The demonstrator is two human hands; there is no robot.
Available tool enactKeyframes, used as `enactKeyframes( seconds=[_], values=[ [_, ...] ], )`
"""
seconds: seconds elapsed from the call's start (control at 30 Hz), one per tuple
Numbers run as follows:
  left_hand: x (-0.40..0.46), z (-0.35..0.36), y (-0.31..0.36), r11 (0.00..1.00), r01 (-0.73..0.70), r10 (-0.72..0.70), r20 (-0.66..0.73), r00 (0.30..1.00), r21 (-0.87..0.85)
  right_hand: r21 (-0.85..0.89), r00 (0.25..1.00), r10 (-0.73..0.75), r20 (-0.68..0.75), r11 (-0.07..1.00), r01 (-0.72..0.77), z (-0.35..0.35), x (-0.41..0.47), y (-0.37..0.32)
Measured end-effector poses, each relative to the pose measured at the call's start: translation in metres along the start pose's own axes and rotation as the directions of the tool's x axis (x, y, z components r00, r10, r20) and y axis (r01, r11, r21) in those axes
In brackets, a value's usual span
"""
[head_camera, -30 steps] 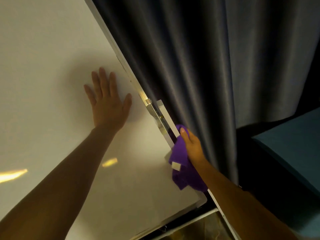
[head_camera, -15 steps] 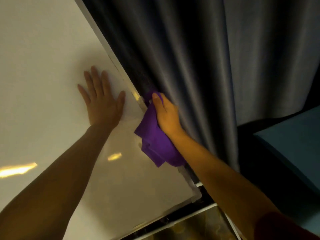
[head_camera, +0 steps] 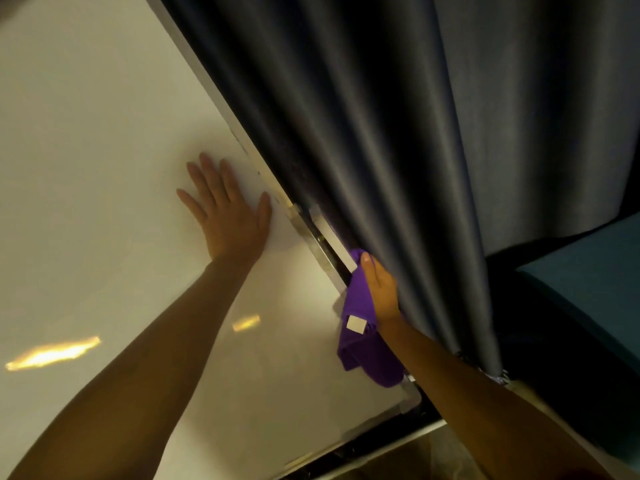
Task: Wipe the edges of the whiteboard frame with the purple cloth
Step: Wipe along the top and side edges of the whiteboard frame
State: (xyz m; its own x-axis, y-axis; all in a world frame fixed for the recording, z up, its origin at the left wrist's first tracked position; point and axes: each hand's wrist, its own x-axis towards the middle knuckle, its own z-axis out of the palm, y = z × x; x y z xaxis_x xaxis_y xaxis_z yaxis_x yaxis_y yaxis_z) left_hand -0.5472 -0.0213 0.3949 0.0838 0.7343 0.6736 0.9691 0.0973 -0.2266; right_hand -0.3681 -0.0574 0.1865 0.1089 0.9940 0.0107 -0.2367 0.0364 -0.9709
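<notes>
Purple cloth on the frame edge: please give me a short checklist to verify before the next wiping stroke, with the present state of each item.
1. Right hand holds cloth: ok.
2. Cloth lies on the frame edge: ok.
3. Left hand flat on the whiteboard, steadying it: ok.
4. Curtain away from the edge: not ok, it touches the right hand.
5. Edge already clean: cannot tell.

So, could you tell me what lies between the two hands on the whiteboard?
In the head view, only bare whiteboard surface and its frame edge separate the left hand from the right hand.
</notes>
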Motion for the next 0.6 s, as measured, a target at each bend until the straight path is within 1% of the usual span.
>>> enactKeyframes(
  seconds=[0.03, 0.13, 0.17, 0.23, 0.3, 0.33, 0.4, 0.43, 0.47, 0.53, 0.57, 0.6],
  values=[
    [0.0, -0.001, -0.001, 1.0, -0.011, 0.011, 0.001, 1.0, -0.008, 0.012, 1.0, 0.019, -0.008, 1.0, -0.019, 0.002, -0.001, -0.003],
    [0.001, -0.004, -0.005, 0.998, -0.051, 0.052, 0.02, 0.998, -0.031, 0.179, 0.99, 0.126, -0.063, 0.977, -0.113, 0.014, -0.003, -0.032],
    [0.002, -0.004, -0.005, 0.998, -0.06, 0.061, 0.026, 0.998, -0.029, 0.186, 0.993, 0.098, -0.07, 0.979, -0.083, 0.019, -0.001, -0.044],
    [0.001, -0.007, -0.005, 0.998, -0.059, 0.06, 0.046, 0.997, -0.014, 0.151, 0.993, -0.071, -0.091, 0.985, 0.084, 0.034, 0.004, -0.075],
    [0.0, -0.01, -0.003, 0.999, -0.038, 0.038, 0.076, 0.996, 0.005, 0.11, 0.966, -0.215, -0.141, 0.967, 0.231, 0.048, 0.01, -0.102],
    [-0.001, -0.012, 0.0, 1.0, -0.013, 0.01, 0.097, 0.995, 0.027, 0.095, 0.951, -0.265, -0.157, 0.955, 0.281, 0.052, 0.013, -0.11],
    [-0.001, -0.015, 0.012, 0.996, 0.064, -0.074, 0.142, 0.987, 0.069, 0.084, 0.944, -0.3, -0.136, 0.946, 0.313, 0.055, 0.017, -0.109],
    [0.0, -0.016, 0.021, 0.991, 0.111, -0.12, 0.156, 0.98, 0.07, 0.102, 0.945, -0.305, -0.12, 0.943, 0.317, 0.054, 0.018, -0.1],
    [0.002, -0.017, 0.031, 0.985, 0.159, -0.167, 0.165, 0.972, 0.062, 0.128, 0.946, -0.293, -0.141, 0.942, 0.311, 0.052, 0.018, -0.089],
    [0.006, -0.017, 0.045, 0.972, 0.233, -0.235, 0.175, 0.956, 0.032, 0.146, 0.958, -0.214, -0.193, 0.959, 0.244, 0.036, 0.014, -0.058],
    [0.006, -0.016, 0.049, 0.966, 0.256, -0.256, 0.171, 0.951, 0.024, 0.089, 0.965, -0.2, -0.17, 0.972, 0.217, 0.023, 0.017, -0.041],
    [0.006, -0.015, 0.052, 0.963, 0.268, -0.269, 0.161, 0.95, 0.025, 0.059, 0.984, -0.153, -0.095, 0.985, 0.159, 0.015, 0.019, -0.028]
  ],
)
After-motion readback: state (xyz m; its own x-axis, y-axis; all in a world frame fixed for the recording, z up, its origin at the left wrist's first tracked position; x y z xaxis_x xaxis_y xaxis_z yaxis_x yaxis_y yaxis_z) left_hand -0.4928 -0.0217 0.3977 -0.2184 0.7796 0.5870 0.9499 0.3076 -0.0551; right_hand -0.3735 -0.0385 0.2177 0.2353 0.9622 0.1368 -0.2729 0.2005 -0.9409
